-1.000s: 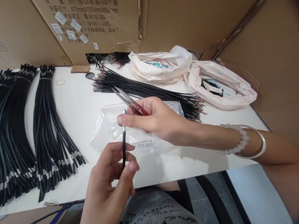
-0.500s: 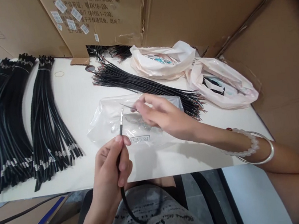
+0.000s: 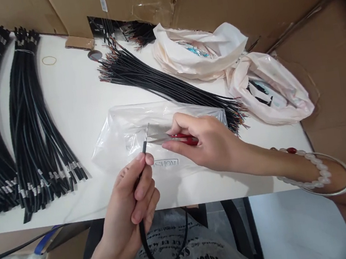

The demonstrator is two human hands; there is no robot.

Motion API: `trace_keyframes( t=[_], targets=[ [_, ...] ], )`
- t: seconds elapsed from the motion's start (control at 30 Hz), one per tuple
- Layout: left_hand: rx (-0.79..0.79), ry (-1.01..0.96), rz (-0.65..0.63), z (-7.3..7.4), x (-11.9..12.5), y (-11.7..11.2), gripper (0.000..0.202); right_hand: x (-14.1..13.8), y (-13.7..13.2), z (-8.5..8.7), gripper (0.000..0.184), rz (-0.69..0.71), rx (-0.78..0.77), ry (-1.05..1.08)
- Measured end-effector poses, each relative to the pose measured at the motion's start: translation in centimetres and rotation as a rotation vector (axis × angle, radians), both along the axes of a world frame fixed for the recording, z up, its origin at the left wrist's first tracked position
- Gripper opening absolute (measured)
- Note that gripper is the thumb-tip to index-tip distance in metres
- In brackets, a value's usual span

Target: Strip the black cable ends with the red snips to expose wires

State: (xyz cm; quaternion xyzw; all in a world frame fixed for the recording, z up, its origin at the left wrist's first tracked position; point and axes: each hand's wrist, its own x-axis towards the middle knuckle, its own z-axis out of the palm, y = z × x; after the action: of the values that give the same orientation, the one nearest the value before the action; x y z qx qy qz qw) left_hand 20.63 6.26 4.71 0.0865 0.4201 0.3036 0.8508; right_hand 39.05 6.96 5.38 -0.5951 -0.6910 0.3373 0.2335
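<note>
My left hand point(image 3: 139, 189) pinches a black cable point(image 3: 151, 251) near its end, which points up and shows a stripped, silvery tip. The rest of the cable loops down over my lap. Red-handled thread snips point(image 3: 187, 138) are gripped in my right hand point(image 3: 213, 143), their blades pointing left and reaching the cable just at the bottom of the silvery part. Whether the blades touch it I cannot tell. Beneath both lies a clear plastic bag point(image 3: 107, 142) with printed letters, flat on the white table point(image 3: 69, 92).
Bundles of black cables point(image 3: 27, 110) with silvery ends lie on the left. Behind the plastic bag is another cable bundle point(image 3: 160, 78) with bare coloured wires. Two pinkish-white bags point(image 3: 231, 39) stand open at the back right, before cardboard boxes point(image 3: 233, 2). A rubber band point(image 3: 49, 61) lies at the back left.
My right hand has turned, bringing the snips into fuller view and their blades down to the base of the cable's silvery tip. My view has shifted; the left hand still holds the cable.
</note>
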Motion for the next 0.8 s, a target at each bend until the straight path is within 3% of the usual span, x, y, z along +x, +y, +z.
trace_keyframes(
  t=[0.3,0.47,0.8],
  targets=[
    [-0.008,0.064,-0.03,-0.1,0.4,0.3,0.019,-0.2,0.6,0.2,0.034,0.031,-0.017,-0.03],
    [0.104,0.178,-0.037,-0.1,0.3,-0.1,0.019,-0.4,0.9,0.7,0.03,0.013,-0.058,-0.06],
    [0.225,0.267,-0.079,-0.8,0.4,-0.6,0.022,-0.2,1.5,1.8,0.037,-0.032,-0.306,0.139]
  ],
)
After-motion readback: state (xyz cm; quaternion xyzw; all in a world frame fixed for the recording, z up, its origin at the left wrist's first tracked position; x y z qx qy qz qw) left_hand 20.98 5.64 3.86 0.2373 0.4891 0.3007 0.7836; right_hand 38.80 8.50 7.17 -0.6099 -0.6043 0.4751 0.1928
